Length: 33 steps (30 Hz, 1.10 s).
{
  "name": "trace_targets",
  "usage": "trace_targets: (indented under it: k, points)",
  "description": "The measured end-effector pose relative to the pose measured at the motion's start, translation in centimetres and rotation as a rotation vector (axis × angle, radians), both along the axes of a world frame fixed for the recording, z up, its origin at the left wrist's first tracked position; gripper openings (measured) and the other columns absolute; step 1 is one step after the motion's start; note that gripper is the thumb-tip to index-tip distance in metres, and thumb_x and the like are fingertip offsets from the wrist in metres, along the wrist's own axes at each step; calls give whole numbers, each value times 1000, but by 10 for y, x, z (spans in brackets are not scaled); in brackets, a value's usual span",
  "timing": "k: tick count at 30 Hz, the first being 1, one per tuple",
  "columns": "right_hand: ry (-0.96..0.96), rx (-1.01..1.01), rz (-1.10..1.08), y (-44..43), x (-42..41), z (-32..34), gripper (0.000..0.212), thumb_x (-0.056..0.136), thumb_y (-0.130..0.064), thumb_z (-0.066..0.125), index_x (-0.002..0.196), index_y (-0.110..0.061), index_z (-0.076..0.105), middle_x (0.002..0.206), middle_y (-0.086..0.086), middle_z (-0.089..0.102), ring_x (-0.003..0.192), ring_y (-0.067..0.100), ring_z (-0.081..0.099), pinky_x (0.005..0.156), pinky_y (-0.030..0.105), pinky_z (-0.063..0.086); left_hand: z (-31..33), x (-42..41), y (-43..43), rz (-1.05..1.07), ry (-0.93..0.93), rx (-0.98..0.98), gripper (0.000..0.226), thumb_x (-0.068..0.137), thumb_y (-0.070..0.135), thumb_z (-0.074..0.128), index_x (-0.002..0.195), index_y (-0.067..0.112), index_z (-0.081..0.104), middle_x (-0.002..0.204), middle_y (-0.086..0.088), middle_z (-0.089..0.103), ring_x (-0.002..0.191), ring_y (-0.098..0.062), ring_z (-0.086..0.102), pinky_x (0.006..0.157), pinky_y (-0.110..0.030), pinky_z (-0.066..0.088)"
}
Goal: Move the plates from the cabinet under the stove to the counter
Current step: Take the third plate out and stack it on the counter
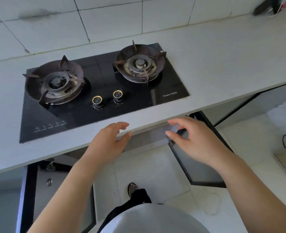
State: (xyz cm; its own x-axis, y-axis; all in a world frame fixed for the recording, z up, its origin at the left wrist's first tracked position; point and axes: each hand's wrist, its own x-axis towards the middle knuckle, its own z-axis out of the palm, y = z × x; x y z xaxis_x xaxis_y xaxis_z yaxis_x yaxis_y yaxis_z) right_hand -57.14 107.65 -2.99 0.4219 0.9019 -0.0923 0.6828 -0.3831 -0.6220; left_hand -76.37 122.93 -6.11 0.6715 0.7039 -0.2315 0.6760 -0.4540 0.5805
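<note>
Glossy black stove (105,91) with 2 gold-ringed knobs (97,100) sits in a pale grey counter (223,64) below white tiles (105,19).

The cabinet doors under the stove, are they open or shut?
Open. The right door and left door both swing out from under the counter toward the floor.

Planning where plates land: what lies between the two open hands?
Head view: the pale grey counter's front edge and shadowed cabinet opening below; left hand, right hand.

Glossy black glass stove (95,108) — matt pale stone-like counter (223,64).
</note>
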Motion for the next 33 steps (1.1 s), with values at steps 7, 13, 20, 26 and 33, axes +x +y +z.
trace_targets:
  k: [7, 13, 20, 26, 33]
  points:
    - [1, -49, -6, 18, 20, -9, 41, 86, -45, 55, 124, -30, 54, 118, -18, 56, 100, -5, 49, 72, 1, 30, -7, 32, 18, -45, 6, -1, 37, 92, 43, 47, 128, 31, 49, 125, 15, 55, 107, -7, 55, 83, -20, 37]
    - [50, -119, 96, 20, 33, -25, 41, 86, -46, 53, 124, -31, 53, 116, -19, 53, 101, -6, 46, 73, -1, 29, -14, 36, 3, 19, 51, -47, 38, 93, 41, 47, 128, 28, 49, 126, 11, 54, 96, -11, 57, 83, -26, 43]
    - [57, -146, 298, 25, 67, -37, 40, 86, -45, 54, 124, -31, 52, 115, -21, 53, 103, -6, 46, 75, 1, 29, -25, 53, -39, 131, 95, -28, 42, 94, 40, 46, 133, 25, 47, 134, 8, 51, 107, -14, 56, 89, -27, 43]
    - [101, -200, 398, 20, 87, -69, 38, 87, -43, 55, 122, -30, 54, 114, -17, 55, 103, -2, 50, 80, 12, 35, -48, 71, -65, 181, 182, -68, 42, 95, 39, 44, 134, 25, 44, 138, 6, 48, 118, -16, 52, 93, -37, 47]
    - [147, -227, 454, 38, 80, -99, 38, 87, -45, 53, 122, -31, 54, 119, -16, 57, 101, -4, 49, 76, 10, 33, -72, 67, -61, 218, 217, -43, 42, 94, 41, 43, 133, 25, 45, 136, 6, 50, 113, -16, 54, 89, -37, 49]
